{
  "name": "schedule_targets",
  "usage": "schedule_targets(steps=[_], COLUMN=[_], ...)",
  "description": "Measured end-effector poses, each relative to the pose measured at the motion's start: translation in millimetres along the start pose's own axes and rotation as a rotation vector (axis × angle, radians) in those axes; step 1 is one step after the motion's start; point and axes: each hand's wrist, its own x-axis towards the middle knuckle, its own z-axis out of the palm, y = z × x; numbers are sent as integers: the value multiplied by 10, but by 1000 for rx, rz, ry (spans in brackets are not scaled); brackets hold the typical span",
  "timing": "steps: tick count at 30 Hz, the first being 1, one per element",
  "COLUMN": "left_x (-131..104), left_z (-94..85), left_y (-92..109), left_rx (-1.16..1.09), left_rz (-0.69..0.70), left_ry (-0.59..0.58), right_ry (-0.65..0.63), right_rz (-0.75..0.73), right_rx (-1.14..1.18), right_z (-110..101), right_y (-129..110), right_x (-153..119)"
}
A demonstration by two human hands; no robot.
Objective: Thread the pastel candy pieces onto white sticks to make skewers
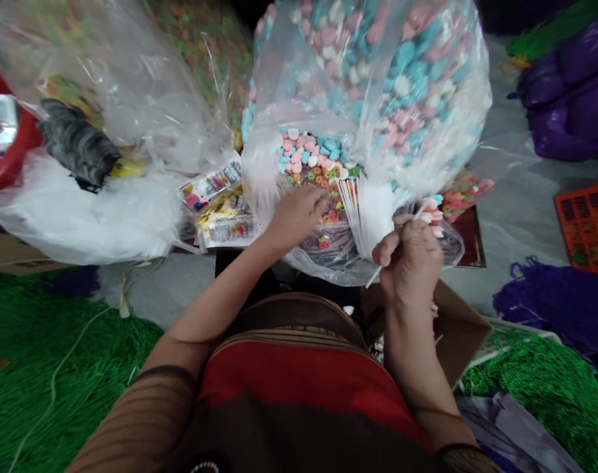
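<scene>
Clamping its fingers on a white stick point(372, 278), the right hand point(411, 257) hovers; whether the left hand point(299, 215), near candy rings point(322, 179), grips is unclear.

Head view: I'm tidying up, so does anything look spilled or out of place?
One small white piece sits alone below the large clear bag, close to the person. It resembles the candies, so it may have dropped, but is too small to identify surely.
</scene>
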Motion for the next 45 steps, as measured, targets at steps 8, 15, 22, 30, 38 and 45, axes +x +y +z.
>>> schedule_targets(steps=[8, 15, 22, 30, 38, 45], left_x=[936, 1003, 801, 588, -117, -265], left_z=[-88, -78, -78, -228, 122, 210], left_y=[-678, -638, -531, -490, 91, 190], left_rx=[219, 460, 521, 63, -916, -925], left_rz=[-132, -238, -232, -116, -341, -242], left_ry=[209, 107, 80, 258, 11, 58], right_ry=[-70, -171, -269, -317, -191, -153], right_rz=[184, 241, 276, 268, 148, -43], right_rx=[-67, -80, -8, -14, -121, -249], right_z=[58, 63, 80, 106, 331, 410], right_y=[199, 152, 128, 135, 242, 275], right_x=[-188, -200, -238, -261, -131, -149])
